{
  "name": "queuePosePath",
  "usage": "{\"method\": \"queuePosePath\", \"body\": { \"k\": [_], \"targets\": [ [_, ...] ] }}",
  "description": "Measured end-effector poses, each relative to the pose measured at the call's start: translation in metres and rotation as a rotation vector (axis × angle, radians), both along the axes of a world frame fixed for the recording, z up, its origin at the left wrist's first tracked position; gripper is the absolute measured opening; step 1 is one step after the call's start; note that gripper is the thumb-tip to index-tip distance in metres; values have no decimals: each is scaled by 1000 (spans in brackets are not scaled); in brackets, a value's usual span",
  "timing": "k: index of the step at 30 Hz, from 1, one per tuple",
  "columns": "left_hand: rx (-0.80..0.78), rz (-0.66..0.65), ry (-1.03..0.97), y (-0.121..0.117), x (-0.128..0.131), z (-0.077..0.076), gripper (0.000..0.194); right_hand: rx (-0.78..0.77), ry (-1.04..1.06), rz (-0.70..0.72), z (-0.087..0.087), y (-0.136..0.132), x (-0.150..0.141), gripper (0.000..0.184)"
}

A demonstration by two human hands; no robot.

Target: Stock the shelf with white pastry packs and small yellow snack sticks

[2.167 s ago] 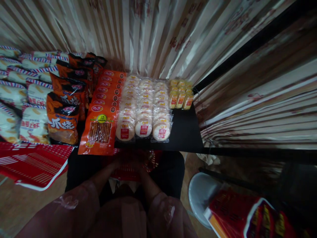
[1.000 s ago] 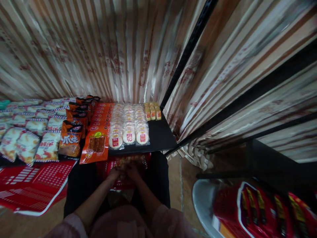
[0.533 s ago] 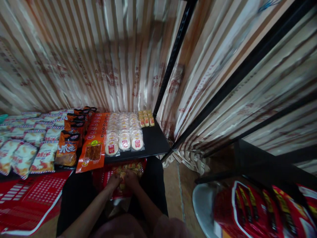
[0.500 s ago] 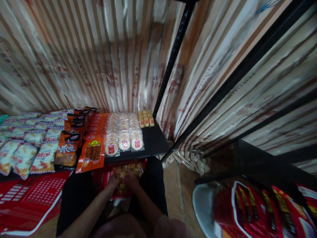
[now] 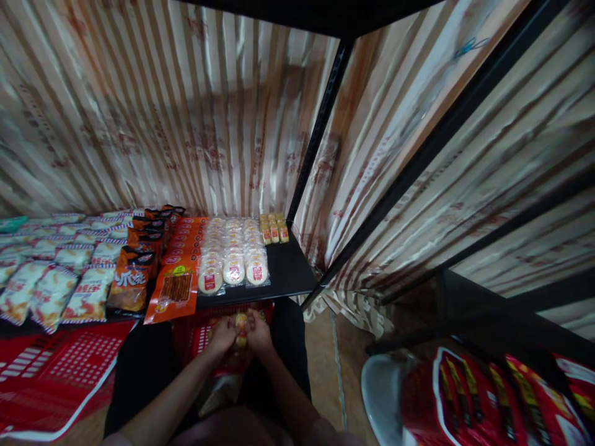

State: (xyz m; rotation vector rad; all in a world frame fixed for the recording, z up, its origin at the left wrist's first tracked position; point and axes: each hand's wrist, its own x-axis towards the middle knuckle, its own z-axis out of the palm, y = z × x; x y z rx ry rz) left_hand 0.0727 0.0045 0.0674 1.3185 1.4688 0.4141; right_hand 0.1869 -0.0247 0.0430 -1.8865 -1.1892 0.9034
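Observation:
Between my knees is a red basket (image 5: 201,337), partly hidden by my arms. Just over it, my left hand (image 5: 224,334) and my right hand (image 5: 259,335) are closed on small yellow snack packs (image 5: 240,329), one hand on either side. Fingers cover much of the packs, so how many there are I cannot tell. On the black shelf (image 5: 292,272) ahead stand similar small yellow packs (image 5: 274,229) in short rows at the back right corner. Beside them lie rows of round white wrapped crackers (image 5: 233,269).
Orange snack bags (image 5: 174,288), dark orange bags (image 5: 129,282) and white snack bags (image 5: 88,294) fill the shelf's left. A second red basket (image 5: 60,378) sits below left. A black post (image 5: 320,133) rises at the corner. Red packages (image 5: 469,396) and a pale stool (image 5: 381,393) stand right.
Both hands have come up slightly out of the basket, from among the loose yellow packs, and now hold some between them. The view has shifted a little.

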Motion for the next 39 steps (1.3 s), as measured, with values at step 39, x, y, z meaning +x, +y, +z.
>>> {"method": "queuePosePath", "body": {
  "k": [39],
  "targets": [
    [328, -93, -19, 35, 109, 62, 15, 395, 91, -291, 50, 0, 71, 33]
  ]
}}
